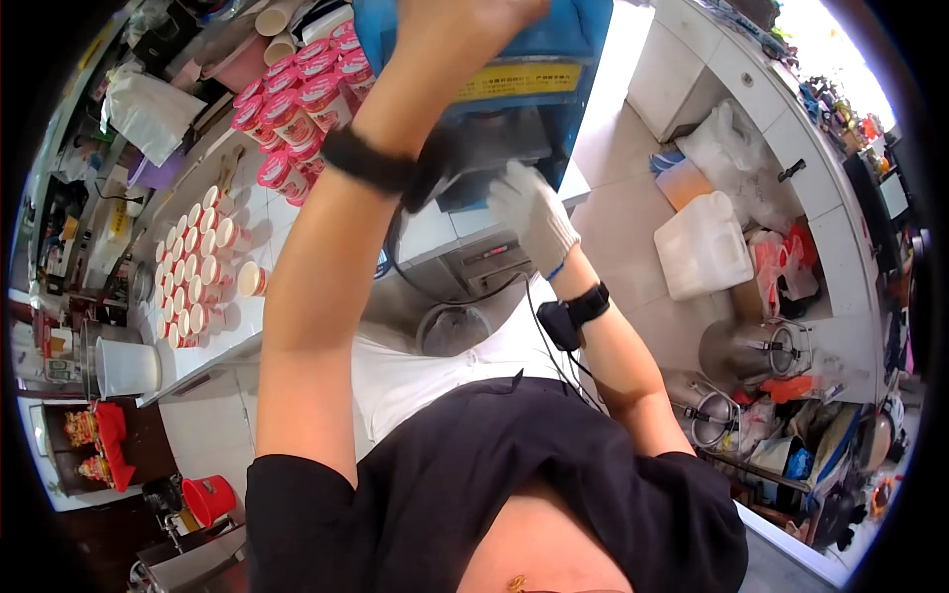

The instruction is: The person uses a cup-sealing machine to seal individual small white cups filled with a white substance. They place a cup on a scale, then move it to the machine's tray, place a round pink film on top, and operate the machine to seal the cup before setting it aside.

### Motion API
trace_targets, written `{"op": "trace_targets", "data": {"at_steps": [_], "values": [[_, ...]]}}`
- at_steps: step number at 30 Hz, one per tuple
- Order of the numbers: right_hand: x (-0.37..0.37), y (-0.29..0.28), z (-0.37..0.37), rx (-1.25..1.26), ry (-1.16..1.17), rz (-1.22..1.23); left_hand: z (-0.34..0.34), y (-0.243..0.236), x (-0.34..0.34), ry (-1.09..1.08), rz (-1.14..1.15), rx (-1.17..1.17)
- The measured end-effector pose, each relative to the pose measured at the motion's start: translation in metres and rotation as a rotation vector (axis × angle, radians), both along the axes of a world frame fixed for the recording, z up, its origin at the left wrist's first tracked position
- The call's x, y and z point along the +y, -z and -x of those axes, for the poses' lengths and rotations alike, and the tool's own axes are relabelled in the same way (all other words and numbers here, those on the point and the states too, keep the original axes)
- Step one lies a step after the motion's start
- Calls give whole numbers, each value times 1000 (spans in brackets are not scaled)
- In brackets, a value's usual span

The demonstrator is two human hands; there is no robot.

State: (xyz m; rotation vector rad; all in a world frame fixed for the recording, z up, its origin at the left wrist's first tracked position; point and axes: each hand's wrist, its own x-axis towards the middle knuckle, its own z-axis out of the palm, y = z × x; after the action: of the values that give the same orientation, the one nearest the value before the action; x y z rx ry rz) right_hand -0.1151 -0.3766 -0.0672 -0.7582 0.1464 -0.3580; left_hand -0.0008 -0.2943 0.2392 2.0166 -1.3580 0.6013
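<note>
A blue machine (583, 59) with a yellow label strip (524, 81) stands on the counter in front of me. My left hand (470, 28) reaches over its upper part; the fingers run out at the picture's top edge, so their grip is hidden. Below the label, my right hand (534, 212), in a white knitted glove, is by the machine's dark recess (504, 138) with its fingers stretched out. I see nothing in that hand. Pink-lidded cups (292, 119) stand packed together left of the machine. Small open paper cups (203, 262) stand in rows farther left.
One paper cup (252, 280) stands apart from the rows. At the left are a white bucket (129, 366) and a red bucket (208, 499). On the right floor sit a white plastic jug (702, 247) and metal pots (746, 351). A dark cable (425, 295) hangs before the counter.
</note>
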Motion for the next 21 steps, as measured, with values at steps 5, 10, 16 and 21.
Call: {"op": "trace_targets", "data": {"at_steps": [5, 10, 16, 21], "values": [[7, 5, 5, -59, 56, 12, 49, 50, 67, 67, 541, -165], [59, -70, 85, 165, 39, -43, 76, 161, 156, -38, 469, 813], [61, -43, 160, 139, -168, -120, 49, 269, 191, -13, 482, 1778], [63, -95, 172, 331, -426, -62, 36, 307, 155, 224, 377, 2065]]}}
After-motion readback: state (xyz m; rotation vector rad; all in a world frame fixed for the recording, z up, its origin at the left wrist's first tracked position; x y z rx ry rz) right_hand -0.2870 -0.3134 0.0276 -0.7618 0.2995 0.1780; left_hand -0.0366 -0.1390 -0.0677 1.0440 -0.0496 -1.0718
